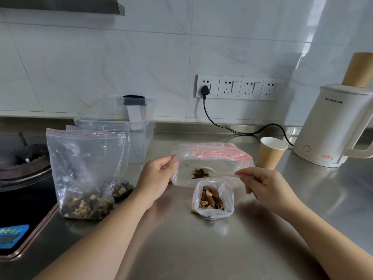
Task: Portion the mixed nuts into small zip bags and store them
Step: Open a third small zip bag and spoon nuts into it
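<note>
My left hand point(159, 174) pinches the left edge of a clear small zip bag point(185, 174), held just above the steel counter point(181, 249). My right hand point(262, 184) pinches the handle of a white plastic spoon point(222, 174). The spoon's bowl, loaded with dark nuts point(199, 173), is inside that bag. In front of it a small open bag point(213, 199) stands on the counter, partly filled with nuts. A large zip bag of mixed nuts point(84, 174) stands at the left, with another small filled bag point(122, 188) behind it.
A pack of red-striped zip bags point(218, 151) lies behind the held bag. A clear lidded container point(139, 134) stands at the back left, and a gas stove point(20, 162) at the far left. To the right are a paper cup point(271, 152) and a white kettle point(331, 126) with its black cord point(222, 126).
</note>
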